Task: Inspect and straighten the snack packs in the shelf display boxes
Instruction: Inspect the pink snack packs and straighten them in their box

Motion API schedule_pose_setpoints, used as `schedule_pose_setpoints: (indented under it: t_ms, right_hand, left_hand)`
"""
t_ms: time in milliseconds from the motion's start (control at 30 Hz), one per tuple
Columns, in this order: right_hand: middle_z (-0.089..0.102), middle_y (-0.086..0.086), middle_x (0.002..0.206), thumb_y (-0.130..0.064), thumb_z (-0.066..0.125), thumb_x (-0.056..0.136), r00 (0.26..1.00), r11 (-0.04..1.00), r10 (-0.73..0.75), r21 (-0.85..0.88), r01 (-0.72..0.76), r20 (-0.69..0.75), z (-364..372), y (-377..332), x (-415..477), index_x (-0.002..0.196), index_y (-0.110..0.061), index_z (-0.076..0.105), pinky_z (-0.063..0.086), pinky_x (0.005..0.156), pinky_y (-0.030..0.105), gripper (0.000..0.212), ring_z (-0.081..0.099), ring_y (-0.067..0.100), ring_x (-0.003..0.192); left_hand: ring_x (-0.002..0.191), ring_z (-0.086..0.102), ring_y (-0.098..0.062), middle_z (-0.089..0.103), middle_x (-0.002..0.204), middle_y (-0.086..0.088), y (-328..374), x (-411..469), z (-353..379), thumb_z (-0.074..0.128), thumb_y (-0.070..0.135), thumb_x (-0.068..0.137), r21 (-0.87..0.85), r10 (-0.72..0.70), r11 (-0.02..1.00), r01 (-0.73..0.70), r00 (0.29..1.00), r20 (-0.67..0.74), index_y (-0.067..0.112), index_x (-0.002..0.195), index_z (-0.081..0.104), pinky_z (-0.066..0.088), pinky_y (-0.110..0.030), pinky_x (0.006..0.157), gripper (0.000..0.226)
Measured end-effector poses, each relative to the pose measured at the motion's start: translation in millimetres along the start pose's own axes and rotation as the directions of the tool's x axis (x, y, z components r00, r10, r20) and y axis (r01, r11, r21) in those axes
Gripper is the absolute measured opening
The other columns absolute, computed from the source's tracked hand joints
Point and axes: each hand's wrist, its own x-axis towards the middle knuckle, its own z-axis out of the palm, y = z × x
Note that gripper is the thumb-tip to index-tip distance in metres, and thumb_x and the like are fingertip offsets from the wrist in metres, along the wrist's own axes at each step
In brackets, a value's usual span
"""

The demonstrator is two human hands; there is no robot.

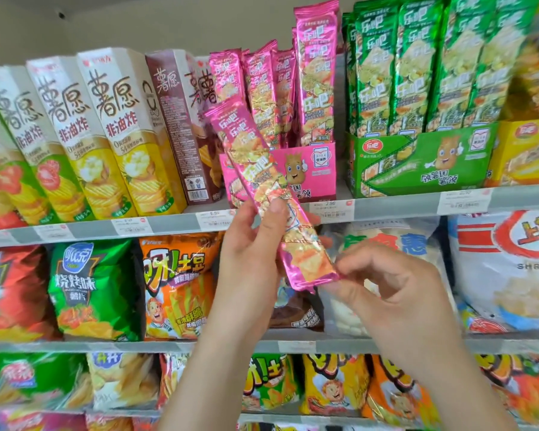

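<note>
A long pink snack pack (255,160) is held tilted in front of the shelf, its top leaning left. My left hand (252,256) grips its middle, thumb across the front. My right hand (392,287) pinches its lower end with fingertips. Behind it stands the pink display box (315,172) on the upper shelf, with several more pink packs (315,79) upright inside, one taller than the others. To the right, a green display box (417,160) holds upright green packs (417,63).
Tall cardboard chip boxes (106,132) line the upper shelf at left. A yellow display box (526,150) sits at far right. Shelf rails with price tags (333,209) run below. Lower shelves hold chip bags (175,287) and a large white bag (511,269).
</note>
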Motion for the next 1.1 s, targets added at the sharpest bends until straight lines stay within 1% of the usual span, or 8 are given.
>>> schedule_pose_setpoints:
  t_ms: [100,200,367,533,667,867,967,1100]
  right_hand:
    - [0.060,-0.008,0.073,-0.017,0.072,0.073,0.991,0.989,-0.093,-0.109,0.103,0.097,-19,0,0,0.070,-0.030,0.059,0.042,0.061,0.017,0.019,0.056,0.012,0.066]
    - [0.057,-0.008,0.076,-0.012,0.071,0.072,0.977,0.968,-0.145,-0.183,0.173,0.154,-36,3,0,0.072,-0.035,0.052,0.039,0.062,0.016,0.029,0.054,0.009,0.070]
    - [0.060,-0.009,0.101,-0.024,0.070,0.077,0.933,0.996,-0.049,-0.051,0.071,0.357,-53,4,2,0.084,-0.035,0.056,0.047,0.079,0.026,0.020,0.059,0.014,0.098]
    - [0.064,-0.013,0.117,-0.041,0.073,0.076,0.985,0.973,-0.052,0.229,0.013,0.166,-52,-12,29,0.121,-0.040,0.052,0.052,0.081,0.017,0.049,0.063,0.007,0.106]
    - [0.068,-0.009,0.107,-0.033,0.073,0.078,0.984,0.960,-0.149,0.254,0.121,0.097,-55,-33,62,0.141,-0.044,0.033,0.055,0.077,0.023,0.075,0.068,0.009,0.083]
    - [0.065,0.011,0.106,-0.023,0.065,0.084,0.948,0.960,-0.259,0.160,0.231,0.186,-63,-55,93,0.124,-0.051,0.053,0.056,0.077,0.057,0.050,0.067,0.030,0.078]
    - [0.068,0.009,0.098,-0.016,0.064,0.082,0.948,0.946,-0.282,0.208,0.249,0.148,-58,-66,108,0.106,-0.044,0.062,0.058,0.067,0.046,0.037,0.067,0.017,0.070]
    - [0.068,0.007,0.087,-0.010,0.061,0.082,0.948,0.923,-0.313,0.254,0.290,0.057,-50,-80,130,0.096,-0.032,0.060,0.055,0.060,0.032,0.026,0.062,0.012,0.068]
  left_hand:
    - [0.098,0.068,-0.040,0.072,0.104,-0.019,2,0,2,0.060,0.038,0.088,0.116,0.011,0.993,-0.016,0.999,0.039,0.019,0.115,0.062,0.051,-0.063,0.088,0.033]
    - [0.096,0.071,-0.023,0.074,0.105,-0.008,8,-3,2,0.064,0.034,0.089,0.199,0.039,0.978,-0.058,0.995,0.095,0.022,0.115,0.065,0.057,-0.048,0.084,0.029]
    - [0.098,0.070,-0.017,0.073,0.109,-0.001,14,-11,8,0.072,0.026,0.084,0.317,0.128,0.936,-0.155,0.986,0.104,0.024,0.114,0.067,0.058,-0.033,0.078,0.031]
    - [0.092,0.069,-0.010,0.072,0.103,0.014,10,-26,8,0.068,0.021,0.080,0.597,0.159,0.774,-0.212,0.977,0.142,0.041,0.123,0.052,0.056,-0.023,0.076,0.050]
    - [0.098,0.065,-0.002,0.068,0.108,0.019,8,-40,8,0.052,0.016,0.093,0.725,0.065,0.624,-0.290,0.945,0.322,0.038,0.142,0.040,0.054,-0.031,0.087,0.056]
    - [0.071,0.065,-0.007,0.068,0.100,0.023,23,-35,3,0.053,0.057,0.087,0.752,0.075,0.594,-0.288,0.950,0.304,0.062,0.131,0.037,0.055,-0.028,0.064,0.047]
    - [0.069,0.064,-0.002,0.072,0.091,0.018,31,-21,-2,0.061,0.063,0.077,0.769,0.015,0.565,-0.300,0.935,0.353,0.049,0.117,0.054,0.055,-0.025,0.063,0.042]
    - [0.063,0.060,0.006,0.071,0.080,0.022,47,2,-11,0.078,0.044,0.072,0.781,-0.023,0.518,-0.349,0.907,0.421,0.051,0.102,0.059,0.048,-0.014,0.058,0.037]
